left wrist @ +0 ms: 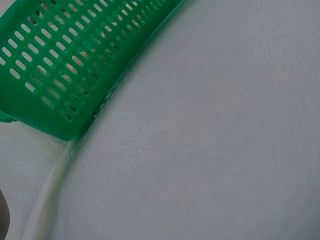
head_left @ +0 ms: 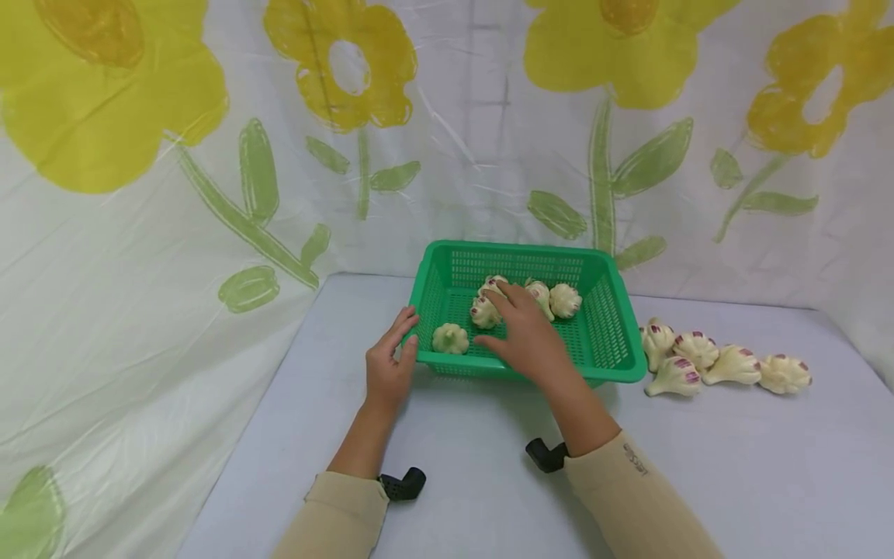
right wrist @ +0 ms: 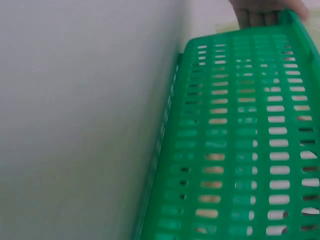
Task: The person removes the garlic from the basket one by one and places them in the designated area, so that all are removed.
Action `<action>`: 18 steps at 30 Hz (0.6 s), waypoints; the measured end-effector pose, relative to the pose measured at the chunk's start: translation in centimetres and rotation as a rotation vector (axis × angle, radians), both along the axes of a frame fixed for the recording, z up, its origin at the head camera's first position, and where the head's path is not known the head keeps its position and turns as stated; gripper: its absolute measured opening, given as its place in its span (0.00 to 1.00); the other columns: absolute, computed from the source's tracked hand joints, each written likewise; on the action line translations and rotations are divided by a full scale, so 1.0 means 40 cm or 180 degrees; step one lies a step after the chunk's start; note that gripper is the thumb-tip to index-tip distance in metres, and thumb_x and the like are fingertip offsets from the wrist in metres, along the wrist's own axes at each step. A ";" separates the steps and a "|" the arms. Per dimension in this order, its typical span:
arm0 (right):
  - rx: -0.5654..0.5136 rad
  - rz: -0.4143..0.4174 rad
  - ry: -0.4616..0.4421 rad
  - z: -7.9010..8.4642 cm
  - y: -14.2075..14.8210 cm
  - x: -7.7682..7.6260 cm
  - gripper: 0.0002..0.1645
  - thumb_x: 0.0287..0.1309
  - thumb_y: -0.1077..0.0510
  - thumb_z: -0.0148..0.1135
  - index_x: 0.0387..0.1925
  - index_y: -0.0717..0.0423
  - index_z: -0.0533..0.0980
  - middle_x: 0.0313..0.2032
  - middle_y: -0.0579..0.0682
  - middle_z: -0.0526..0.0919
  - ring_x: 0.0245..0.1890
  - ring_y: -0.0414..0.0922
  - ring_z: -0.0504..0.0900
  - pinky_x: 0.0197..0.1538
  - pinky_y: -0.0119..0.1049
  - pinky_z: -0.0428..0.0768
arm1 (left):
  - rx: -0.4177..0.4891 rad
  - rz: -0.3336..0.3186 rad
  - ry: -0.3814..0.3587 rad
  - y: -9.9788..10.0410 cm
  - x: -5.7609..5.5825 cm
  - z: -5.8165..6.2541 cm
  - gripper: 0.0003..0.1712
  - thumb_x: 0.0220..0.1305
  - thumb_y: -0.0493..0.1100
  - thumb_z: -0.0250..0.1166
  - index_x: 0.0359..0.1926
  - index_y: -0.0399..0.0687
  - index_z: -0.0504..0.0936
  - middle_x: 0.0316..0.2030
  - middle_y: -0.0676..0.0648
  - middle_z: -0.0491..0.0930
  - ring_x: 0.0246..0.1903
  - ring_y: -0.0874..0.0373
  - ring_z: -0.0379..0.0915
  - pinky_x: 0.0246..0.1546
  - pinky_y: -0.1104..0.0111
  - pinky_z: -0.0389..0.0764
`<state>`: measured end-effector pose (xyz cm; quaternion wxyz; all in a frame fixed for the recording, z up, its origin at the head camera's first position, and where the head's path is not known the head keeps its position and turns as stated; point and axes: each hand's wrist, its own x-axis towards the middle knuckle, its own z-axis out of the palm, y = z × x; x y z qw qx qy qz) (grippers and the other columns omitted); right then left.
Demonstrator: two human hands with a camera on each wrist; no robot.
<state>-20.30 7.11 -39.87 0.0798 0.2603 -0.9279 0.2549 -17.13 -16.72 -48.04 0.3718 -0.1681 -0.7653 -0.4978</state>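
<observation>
A green plastic basket with slotted sides holds several garlic bulbs, including a pale one in its near left corner. My left hand holds the basket's left rim near the front corner; its fingers also show at the basket's end in the right wrist view. Reaching in over the front rim, my right hand has its fingers spread above a purple-tipped garlic bulb, thumb apart from it. Whether the fingertips touch the bulbs cannot be seen. Two more garlic bulbs lie right of that hand.
Several garlic bulbs lie grouped on the white table, right of the basket. A white sheet with yellow flowers hangs behind and along the left. Each wrist carries a small black camera mount.
</observation>
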 end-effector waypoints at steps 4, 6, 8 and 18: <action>0.0033 0.0126 -0.0026 -0.001 -0.030 -0.012 0.47 0.54 0.43 0.72 0.72 0.51 0.64 0.74 0.54 0.59 0.75 0.56 0.56 0.66 0.57 0.71 | 0.0029 -0.0036 -0.0040 0.000 -0.001 -0.003 0.19 0.63 0.27 0.58 0.56 0.29 0.79 0.60 0.34 0.76 0.64 0.38 0.70 0.65 0.74 0.68; 0.0074 0.0184 -0.0059 -0.002 -0.045 -0.019 0.47 0.53 0.43 0.72 0.71 0.52 0.65 0.74 0.55 0.59 0.75 0.56 0.56 0.67 0.57 0.69 | 0.0027 -0.0024 -0.0101 0.001 0.001 -0.002 0.19 0.65 0.29 0.58 0.57 0.31 0.79 0.61 0.36 0.76 0.65 0.41 0.69 0.65 0.74 0.68; 0.0123 0.0256 -0.0090 -0.002 -0.059 -0.028 0.47 0.53 0.42 0.72 0.71 0.52 0.65 0.74 0.55 0.59 0.74 0.56 0.57 0.68 0.56 0.69 | 0.0027 -0.0017 -0.0152 0.002 0.002 -0.002 0.19 0.66 0.31 0.58 0.57 0.33 0.79 0.62 0.39 0.76 0.65 0.44 0.69 0.66 0.73 0.68; 0.0165 0.0697 -0.0720 -0.002 -0.100 -0.060 0.46 0.55 0.43 0.71 0.71 0.52 0.64 0.72 0.53 0.64 0.73 0.53 0.62 0.70 0.53 0.68 | 0.0053 0.0014 -0.0104 0.004 0.004 0.008 0.18 0.64 0.28 0.57 0.55 0.29 0.80 0.60 0.34 0.77 0.63 0.39 0.70 0.66 0.74 0.68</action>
